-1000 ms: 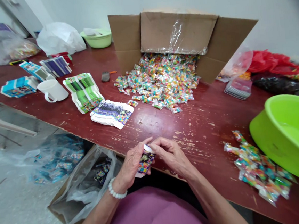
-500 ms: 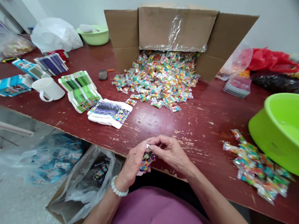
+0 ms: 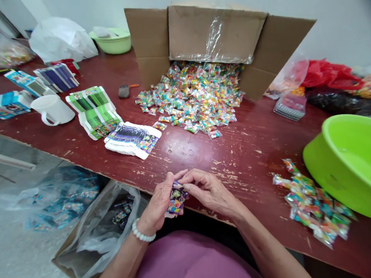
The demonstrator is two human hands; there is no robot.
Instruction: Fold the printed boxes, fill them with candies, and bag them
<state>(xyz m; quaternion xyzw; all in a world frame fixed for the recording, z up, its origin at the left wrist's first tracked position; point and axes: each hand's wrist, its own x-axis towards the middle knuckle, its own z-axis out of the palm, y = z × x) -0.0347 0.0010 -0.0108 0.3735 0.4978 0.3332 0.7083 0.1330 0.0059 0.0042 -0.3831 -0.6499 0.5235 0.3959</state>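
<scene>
At the near edge of the red table, both hands meet on one small printed carton, dark with bright cartoon colours. My left hand, a white bead bracelet on its wrist, wraps round the carton from the left. My right hand pinches the carton's top with thumb and fingers pressed together. A stack of flat cartons of the same dark print lies on the table just beyond my hands.
An open cardboard box spills a heap of small wrapped candies. More candy packets lie beside a green basin. Green flat cartons, a white mug and blue cartons sit left. A plastic-lined box stands on the floor.
The white flap at the carton's top, visible a second ago, is now folded down under my right fingers. Both hands stay at the table's edge; the view has shifted slightly.
</scene>
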